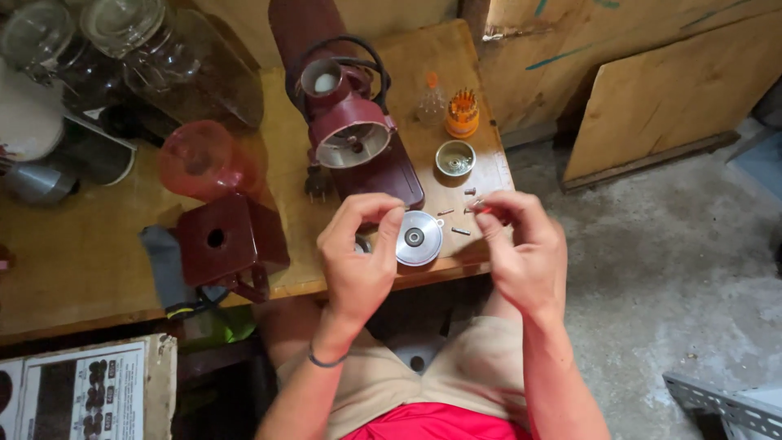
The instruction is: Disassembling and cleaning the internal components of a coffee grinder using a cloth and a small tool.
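From the head camera, looking down, both hands hover over the near edge of a worn wooden surface [98,253]. The left hand [358,261] has its thumb and forefinger curled towards each other just above a round silver metal disc with a dark centre hole [419,238]; whether anything sits between those fingertips cannot be told. The disc lies flat on the surface between the two hands, near the edge. The right hand [521,253] pinches a small reddish piece [484,209] between thumb and forefinger, too small to make out further.

Just beyond the disc, a few small dark screws [453,217] lie scattered on the wood. Behind them stands a dark red motor housing with an open round metal mouth [352,130], a black cable looped over its top. To its right sit a small shallow metal cup [455,158] and an orange holder full of screwdriver bits [462,114]. To the left of the hands rests a dark red square plastic base with a round hole [228,240], and behind that a translucent pink plastic jar [199,161]. Clear glass jars [122,33] stand at the far left corner.
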